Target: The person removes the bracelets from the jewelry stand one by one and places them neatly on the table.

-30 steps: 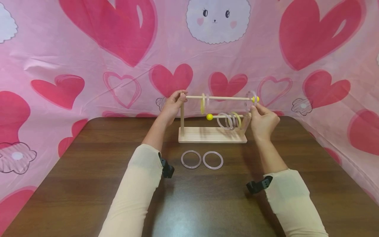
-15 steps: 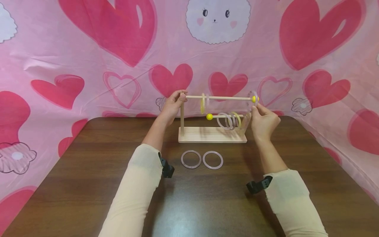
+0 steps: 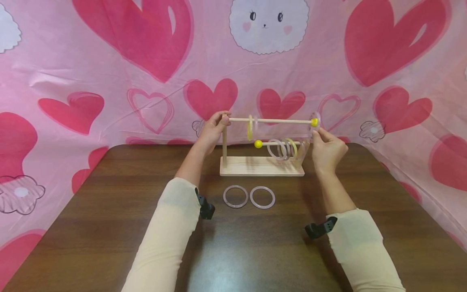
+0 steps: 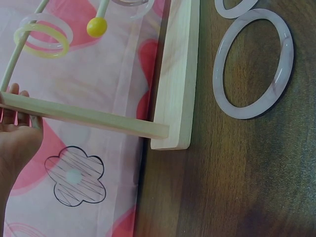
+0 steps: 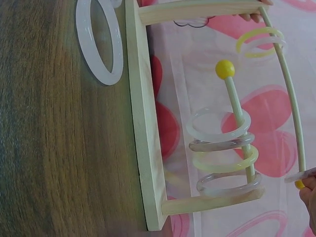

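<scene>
Wooden rod (image 3: pixel 282 121) leaves a long gap between two hung rings (image 3: pixel 249 129) and its yellow tip (image 3: pixel 314 121), where the right hand (image 3: pixel 329 152) pinches a pale ring (image 5: pixel 297 176), while the left hand (image 3: pixel 211 133) clasps the left post (image 3: pixel 224 144) near its top edge.

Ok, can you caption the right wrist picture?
Four rings share one rod; right-hand fingers pinch another ring at the yellow tip of a second rod.

I can't make out a single word, label, brand name, number or sign anywhere I look here.
</scene>
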The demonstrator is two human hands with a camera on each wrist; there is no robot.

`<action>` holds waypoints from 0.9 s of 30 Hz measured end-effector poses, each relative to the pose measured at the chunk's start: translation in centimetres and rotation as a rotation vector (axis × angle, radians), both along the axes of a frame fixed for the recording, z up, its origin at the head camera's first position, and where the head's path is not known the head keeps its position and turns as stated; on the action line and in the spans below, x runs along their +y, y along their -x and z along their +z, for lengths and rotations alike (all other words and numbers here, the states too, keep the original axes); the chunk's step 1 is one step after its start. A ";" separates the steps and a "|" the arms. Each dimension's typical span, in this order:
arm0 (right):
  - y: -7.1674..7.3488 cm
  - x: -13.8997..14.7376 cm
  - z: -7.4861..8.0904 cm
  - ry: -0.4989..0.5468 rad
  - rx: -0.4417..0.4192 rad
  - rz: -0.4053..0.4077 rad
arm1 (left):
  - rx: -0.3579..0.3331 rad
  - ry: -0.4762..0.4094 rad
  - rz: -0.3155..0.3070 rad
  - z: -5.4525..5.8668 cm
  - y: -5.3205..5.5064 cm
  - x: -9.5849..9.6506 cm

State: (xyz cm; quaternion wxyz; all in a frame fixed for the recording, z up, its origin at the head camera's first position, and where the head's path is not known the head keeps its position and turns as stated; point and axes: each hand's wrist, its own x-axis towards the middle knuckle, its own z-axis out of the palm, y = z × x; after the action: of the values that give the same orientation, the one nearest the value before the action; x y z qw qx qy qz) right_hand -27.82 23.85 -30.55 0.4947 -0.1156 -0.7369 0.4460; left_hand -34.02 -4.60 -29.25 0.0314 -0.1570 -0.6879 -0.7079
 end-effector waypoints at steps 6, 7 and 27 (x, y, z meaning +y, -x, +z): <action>-0.1 0.2 -0.1 0.014 0.005 -0.015 | 0.001 0.004 0.002 -0.1 0.0 0.0; -0.1 0.2 -0.1 0.017 0.005 -0.018 | 0.001 0.003 0.002 -0.1 0.0 0.0; -1.6 1.3 0.8 0.228 0.197 0.085 | 0.003 0.010 -0.005 0.0 0.0 -0.1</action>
State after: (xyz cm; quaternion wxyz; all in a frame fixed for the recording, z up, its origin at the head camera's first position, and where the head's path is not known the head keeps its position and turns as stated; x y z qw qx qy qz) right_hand -26.20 25.17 -29.75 0.5291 -0.0955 -0.6336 0.5564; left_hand -33.99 -4.66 -29.23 0.0301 -0.1600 -0.6909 -0.7044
